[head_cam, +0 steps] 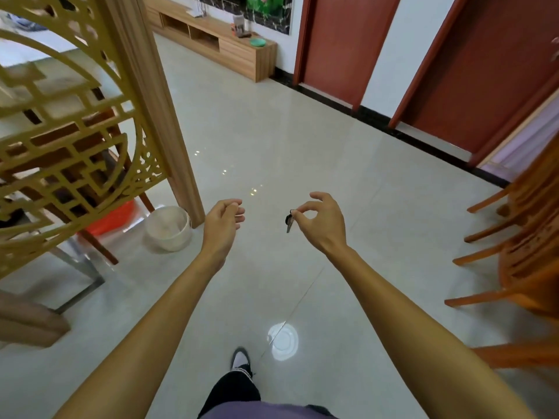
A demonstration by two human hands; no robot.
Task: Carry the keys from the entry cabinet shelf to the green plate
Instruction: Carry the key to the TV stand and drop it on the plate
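Note:
The keys (pixel 289 222), dark-headed with a metal blade, hang from the pinched thumb and forefinger of my right hand (pixel 322 223), held out over the tiled floor. My left hand (pixel 223 221) is held out beside it, about a hand's width to the left, fingers loosely curled and holding nothing. The green plate (pixel 257 42) lies far ahead on the right end of a low wooden TV cabinet (pixel 242 57) against the back wall.
A carved wooden lattice screen (pixel 69 140) with its post stands at the left, a white bucket (pixel 169 228) and an orange basin (pixel 113 220) at its foot. Orange wooden chairs (pixel 520 237) stand at the right. Two red-brown doors (pixel 335 46) line the right wall. My foot (pixel 241 359) is on the pale floor.

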